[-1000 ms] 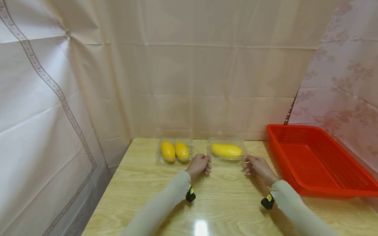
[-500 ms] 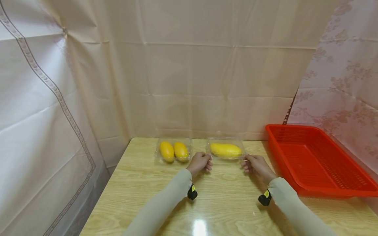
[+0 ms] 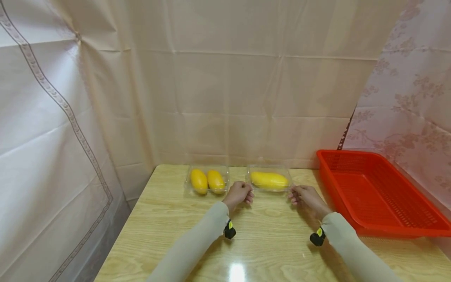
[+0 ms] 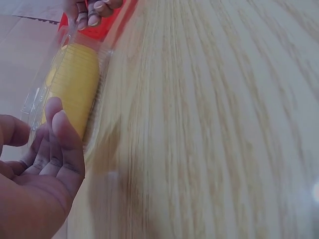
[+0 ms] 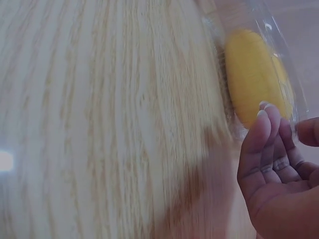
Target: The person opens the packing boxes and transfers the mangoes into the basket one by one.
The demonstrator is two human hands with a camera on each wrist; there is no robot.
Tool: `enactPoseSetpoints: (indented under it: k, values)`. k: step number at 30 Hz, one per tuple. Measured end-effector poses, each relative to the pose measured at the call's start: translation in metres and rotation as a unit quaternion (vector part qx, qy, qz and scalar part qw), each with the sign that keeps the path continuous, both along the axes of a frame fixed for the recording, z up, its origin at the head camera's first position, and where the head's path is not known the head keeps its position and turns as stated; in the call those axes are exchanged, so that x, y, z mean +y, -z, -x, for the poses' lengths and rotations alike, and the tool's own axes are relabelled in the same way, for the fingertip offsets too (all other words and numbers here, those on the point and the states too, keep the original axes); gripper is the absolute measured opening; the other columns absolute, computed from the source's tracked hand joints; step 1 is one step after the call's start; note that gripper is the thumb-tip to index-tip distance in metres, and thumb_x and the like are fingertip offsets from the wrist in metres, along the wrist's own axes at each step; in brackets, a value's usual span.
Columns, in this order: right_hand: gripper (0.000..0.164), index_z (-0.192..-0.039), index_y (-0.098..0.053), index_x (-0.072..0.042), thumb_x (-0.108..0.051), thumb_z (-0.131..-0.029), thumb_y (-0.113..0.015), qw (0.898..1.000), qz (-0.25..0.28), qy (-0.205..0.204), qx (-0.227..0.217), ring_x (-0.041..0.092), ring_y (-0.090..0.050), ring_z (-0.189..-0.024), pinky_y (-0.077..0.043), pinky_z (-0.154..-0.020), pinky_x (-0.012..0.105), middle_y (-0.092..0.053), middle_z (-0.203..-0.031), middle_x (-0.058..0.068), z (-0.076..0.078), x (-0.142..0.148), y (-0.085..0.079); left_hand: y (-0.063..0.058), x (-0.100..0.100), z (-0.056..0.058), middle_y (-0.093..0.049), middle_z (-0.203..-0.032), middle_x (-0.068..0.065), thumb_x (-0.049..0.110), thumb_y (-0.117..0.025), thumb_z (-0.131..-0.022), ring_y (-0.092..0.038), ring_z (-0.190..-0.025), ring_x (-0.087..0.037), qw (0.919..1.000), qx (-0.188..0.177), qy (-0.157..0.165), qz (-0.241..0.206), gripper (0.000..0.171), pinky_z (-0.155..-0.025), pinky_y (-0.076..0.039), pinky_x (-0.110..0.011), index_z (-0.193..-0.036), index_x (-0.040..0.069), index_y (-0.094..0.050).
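Note:
Near the table's back edge lies a clear plastic box (image 3: 269,191) with a yellow, mango-like fruit (image 3: 269,180) inside. My left hand (image 3: 238,194) is at its front left corner, thumb and index finger pinching the rim. At the front right corner my right hand (image 3: 306,198) pinches the rim the same way. In both wrist views the other fingers are loosely bent beside the box. A second clear box (image 3: 208,168) stands to the left, holding two yellow fruits (image 3: 199,181) side by side. Whether the lids are fastened cannot be made out.
A red plastic basket (image 3: 356,219) with slotted walls stands on the right of the wooden table (image 3: 267,250). Beige cloth (image 3: 225,98) hangs close behind the table, with more cloth on both sides.
Both hands stay at the right-hand box's front corners, and the boxes stay in place. Only a slight shift of the head view shows.

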State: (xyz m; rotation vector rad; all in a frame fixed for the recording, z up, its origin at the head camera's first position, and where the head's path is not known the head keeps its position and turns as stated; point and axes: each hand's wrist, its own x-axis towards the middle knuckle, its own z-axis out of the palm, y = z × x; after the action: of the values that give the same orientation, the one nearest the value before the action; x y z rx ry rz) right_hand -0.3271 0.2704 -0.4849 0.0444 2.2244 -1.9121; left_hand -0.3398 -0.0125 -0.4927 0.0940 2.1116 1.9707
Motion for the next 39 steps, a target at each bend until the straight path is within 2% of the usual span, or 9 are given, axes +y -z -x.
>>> enactPoseSetpoints:
  k: [9, 17, 23, 30, 35, 39]
  values:
    - [0.038, -0.118, -0.052, 0.016, -0.021, -0.112, -0.046, 0.999, 0.014, -0.024, 0.02, 0.011, -0.059, -0.074, -0.055, -0.066, 0.024, -0.065, -0.091, 0.009, -0.004, 0.006, 0.002, -0.005, -0.006, -0.009, -0.069, -0.093, -0.023, 0.008, -0.049, -0.107, -0.062, -0.064, -0.015, 0.9993, 0.01, 0.035, 0.006, 0.027, -0.059, -0.056, -0.026, -0.119, -0.016, -0.057]
    - [0.035, -0.117, -0.051, 0.016, -0.019, -0.112, -0.044, 0.998, 0.022, -0.048, 0.017, 0.011, -0.058, -0.074, -0.054, -0.066, 0.024, -0.064, -0.093, 0.01, -0.016, 0.01, -0.001, -0.006, -0.011, -0.017, -0.069, -0.09, -0.017, 0.011, -0.051, -0.108, -0.064, -0.067, -0.017, 0.9981, 0.019, 0.055, 0.02, 0.027, -0.063, -0.058, -0.029, -0.117, -0.013, -0.06]
    - [0.038, -0.12, -0.051, 0.016, -0.021, -0.112, -0.045, 0.998, 0.006, -0.059, 0.007, 0.012, -0.059, -0.076, -0.055, -0.067, 0.026, -0.064, -0.094, 0.01, -0.024, 0.013, -0.002, -0.008, -0.015, -0.025, -0.07, -0.093, -0.022, 0.012, -0.053, -0.108, -0.064, -0.067, -0.017, 0.9975, 0.016, 0.067, 0.019, 0.027, -0.063, -0.058, -0.028, -0.114, -0.013, -0.059]
    - [0.04, -0.119, -0.055, 0.012, -0.028, -0.111, -0.049, 0.997, -0.027, -0.077, 0.004, 0.014, -0.06, -0.079, -0.056, -0.069, 0.028, -0.066, -0.098, 0.011, -0.038, 0.016, -0.007, -0.011, -0.02, -0.039, -0.069, -0.091, -0.02, 0.013, -0.055, -0.107, -0.063, -0.068, -0.018, 0.9952, 0.018, 0.093, 0.027, 0.028, -0.062, -0.056, -0.026, -0.113, -0.015, -0.06]
    - [0.042, -0.116, -0.057, 0.01, -0.031, -0.11, -0.051, 0.995, -0.029, -0.091, -0.004, 0.016, -0.06, -0.079, -0.057, -0.071, 0.029, -0.066, -0.098, 0.012, -0.048, 0.016, -0.01, -0.012, -0.027, -0.053, -0.069, -0.096, -0.025, 0.014, -0.055, -0.108, -0.063, -0.07, -0.019, 0.9933, 0.014, 0.109, 0.037, 0.028, -0.063, -0.056, -0.028, -0.112, -0.013, -0.06]
    - [0.04, -0.114, -0.058, 0.01, -0.029, -0.11, -0.051, 0.994, -0.024, -0.108, -0.006, 0.015, -0.061, -0.078, -0.057, -0.07, 0.029, -0.067, -0.096, 0.009, -0.057, 0.016, -0.01, -0.013, -0.033, -0.064, -0.069, -0.096, -0.024, 0.015, -0.054, -0.108, -0.063, -0.07, -0.017, 0.9916, 0.01, 0.124, 0.036, 0.028, -0.063, -0.056, -0.027, -0.112, -0.012, -0.061]
